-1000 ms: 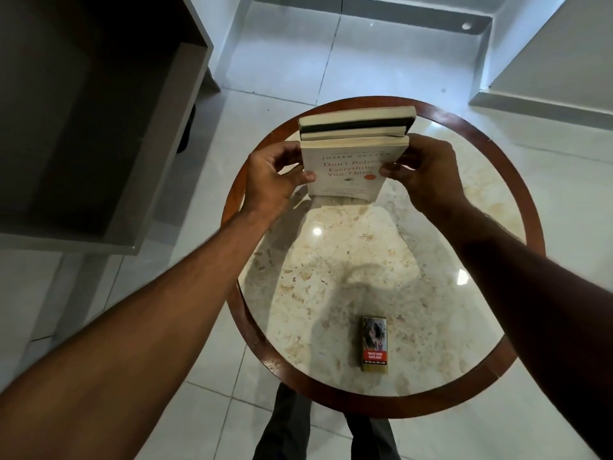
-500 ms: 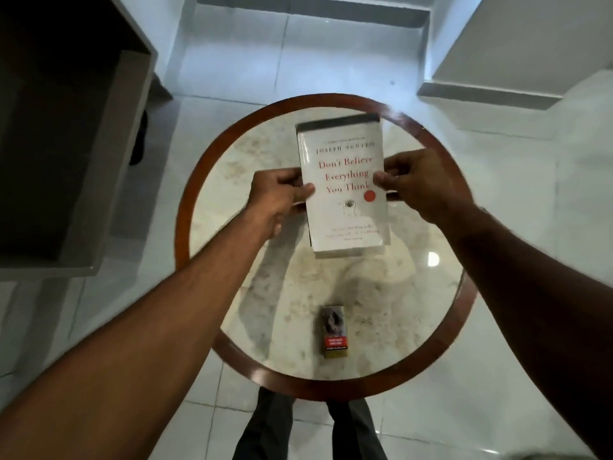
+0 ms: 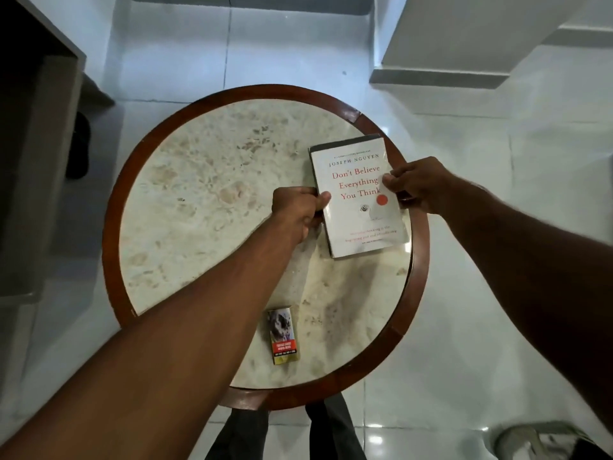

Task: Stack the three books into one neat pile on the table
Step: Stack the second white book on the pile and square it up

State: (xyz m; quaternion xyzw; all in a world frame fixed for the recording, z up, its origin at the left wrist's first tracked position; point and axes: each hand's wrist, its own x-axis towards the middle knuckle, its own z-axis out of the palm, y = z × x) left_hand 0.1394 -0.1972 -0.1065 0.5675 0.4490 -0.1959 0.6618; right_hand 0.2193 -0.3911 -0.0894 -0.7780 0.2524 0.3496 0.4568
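Evidently we clamped left hand (image 3: 300,207) and right hand (image 3: 413,184) on opposite edges of book pile (image 3: 358,197), squaring it on marble table (image 3: 199,194) near rim.

White-cover book pile (image 3: 360,197) flat, table's (image 3: 199,200) right edge.

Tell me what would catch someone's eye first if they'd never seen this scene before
The white book with red title lettering stands out, lying cover-up on the right side of the round marble table, close to its wooden rim. The left hand and right hand grip its two long edges, and a dark edge of something shows beneath it. A small cigarette pack lies alone near the table's front edge.
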